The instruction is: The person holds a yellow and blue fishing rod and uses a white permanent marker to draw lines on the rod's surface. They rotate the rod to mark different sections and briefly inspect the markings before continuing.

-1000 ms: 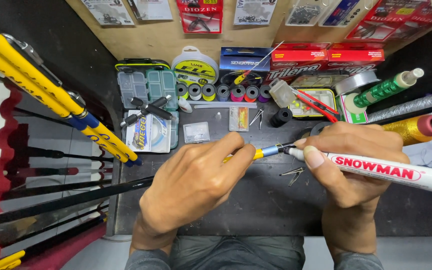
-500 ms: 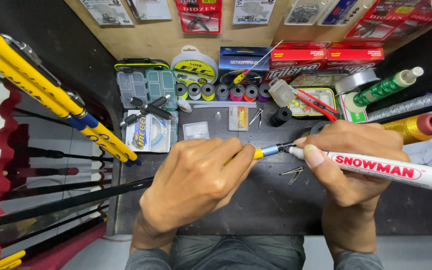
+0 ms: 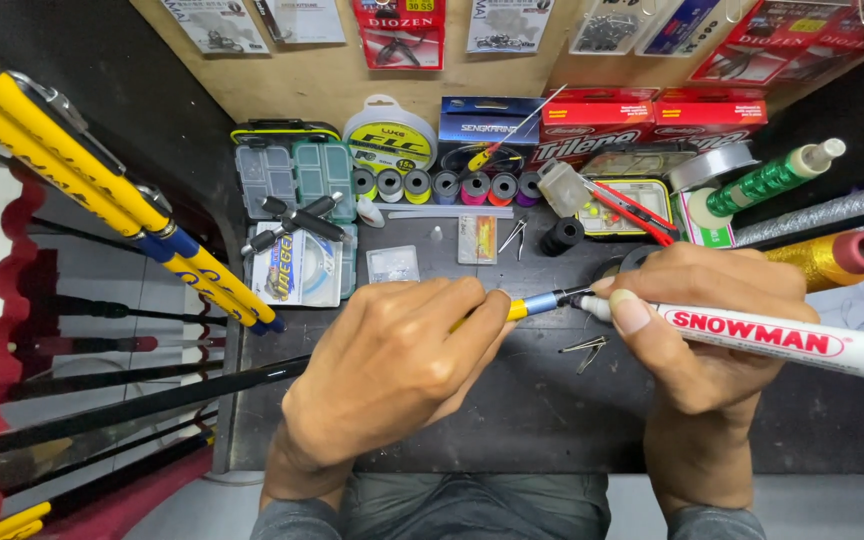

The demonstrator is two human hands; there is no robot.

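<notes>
At the left edge of the worktop the yellow rods slanted in from the far left corner, with dark rod blanks below them, so a swung elbow could have knocked them off their red rack.

Our left hand was clamped around the thin yellow-and-blue rod piece, which lay across the middle of the worktop near the front edge. If that grip had turned or loosened, we judged, the piece would have rolled and the paint line smeared.

Our right hand was closed on the white paint marker, its tip touching the piece's dark end. Too much pressure there might have flooded ink onto the blue band.

Just beside the tip lay small metal clips, which a shifting wrist could have dragged.

Behind, toward the back edge, stood the clear tackle box, a row of thread spools and red-handled cutters. At the right edge, the green spool and gold spool crowded the marker's long barrel.
</notes>
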